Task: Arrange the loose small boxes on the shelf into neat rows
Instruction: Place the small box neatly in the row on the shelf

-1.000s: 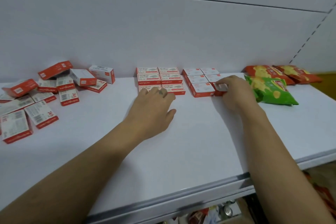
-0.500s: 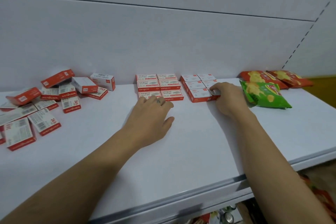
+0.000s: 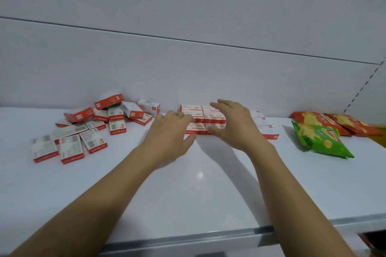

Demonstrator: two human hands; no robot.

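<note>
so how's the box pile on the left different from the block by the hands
The left pile lies scattered at mixed angles, some boxes leaning on others; the middle block sits edge to edge in straight rows. The pile shows several barcode sides up; the block shows matching label sides. Neither hand is at the pile; the left hand and right hand are both at the block. Both are small red-and-white boxes on the white shelf.

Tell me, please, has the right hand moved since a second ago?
Yes. The right hand has moved left, away from the green chip bag, and is now above the left block of boxes.
</note>
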